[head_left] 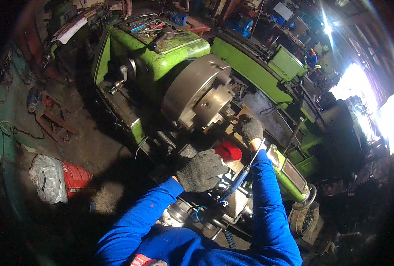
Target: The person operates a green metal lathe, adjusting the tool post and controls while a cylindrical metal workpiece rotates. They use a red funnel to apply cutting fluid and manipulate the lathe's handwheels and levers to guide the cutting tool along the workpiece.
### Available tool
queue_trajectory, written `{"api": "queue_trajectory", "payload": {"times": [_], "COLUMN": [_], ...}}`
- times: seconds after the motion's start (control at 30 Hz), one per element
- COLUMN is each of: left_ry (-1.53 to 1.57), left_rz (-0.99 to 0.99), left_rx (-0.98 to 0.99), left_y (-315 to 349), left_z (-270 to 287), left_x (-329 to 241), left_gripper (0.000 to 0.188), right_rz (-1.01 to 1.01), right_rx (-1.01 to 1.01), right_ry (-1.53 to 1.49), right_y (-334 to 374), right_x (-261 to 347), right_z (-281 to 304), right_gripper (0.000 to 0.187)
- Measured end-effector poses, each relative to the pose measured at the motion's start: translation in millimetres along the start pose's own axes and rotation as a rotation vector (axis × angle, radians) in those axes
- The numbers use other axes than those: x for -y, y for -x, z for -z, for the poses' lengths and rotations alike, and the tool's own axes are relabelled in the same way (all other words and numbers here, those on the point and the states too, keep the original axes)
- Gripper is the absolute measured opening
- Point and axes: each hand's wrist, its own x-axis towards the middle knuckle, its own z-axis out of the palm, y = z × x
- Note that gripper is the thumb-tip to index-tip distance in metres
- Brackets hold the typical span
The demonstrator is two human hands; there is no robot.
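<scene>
Our gloved hands are at a green lathe (140,62).
Above our left hand (200,171) sits the steel chuck (192,88); just up and right of that hand, a red container (228,151); farther right, our right hand (251,127) is near the chuck. We cannot tell whether either grips anything.

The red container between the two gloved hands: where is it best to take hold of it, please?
Probably by the rounded side wall of the red container, from above on the person's side. That curved wall is exposed there, while the chuck stands beyond it. The left hand is nearest. I cannot make out a handle.
</scene>
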Motion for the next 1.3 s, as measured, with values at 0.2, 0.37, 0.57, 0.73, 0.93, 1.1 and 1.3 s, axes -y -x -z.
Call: {"api": "queue_trajectory", "payload": {"times": [0.2, 0.37, 0.57, 0.73, 0.93, 1.1, 1.3], "left_ry": [-0.006, 0.0, -0.019, 0.004, -0.019, -0.042, -0.042], "left_rz": [-0.015, 0.033, 0.03, 0.002, 0.0, 0.023, 0.022], "left_rx": [-0.026, 0.016, 0.023, -0.008, -0.05, -0.034, -0.029], "left_y": [1, 2, 5, 8, 11, 11, 10], "left_z": [-4, 1, -1, -8, -14, -9, -9], "left_x": [0, -3, -1, 4, 6, 4, 3], "left_gripper": [0.042, 0.044, 0.044, 0.042, 0.04, 0.04, 0.042], "right_rz": [0.101, -0.041, 0.018, 0.096, 0.197, 0.154, 0.279], "right_rx": [-0.186, -0.096, -0.11, -0.144, -0.244, -0.155, -0.218], "right_ry": [-0.02, 0.061, 0.077, 0.076, 0.101, 0.241, 0.158], "right_y": [15, 23, 20, 20, 22, 29, 42], "right_x": [-4, 22, 21, 5, -5, 10, 20], "right_z": [-6, 13, 11, 5, -7, 6, 10], "right_gripper": [0.048, 0.049, 0.047, 0.044, 0.034, 0.027, 0.026]}}
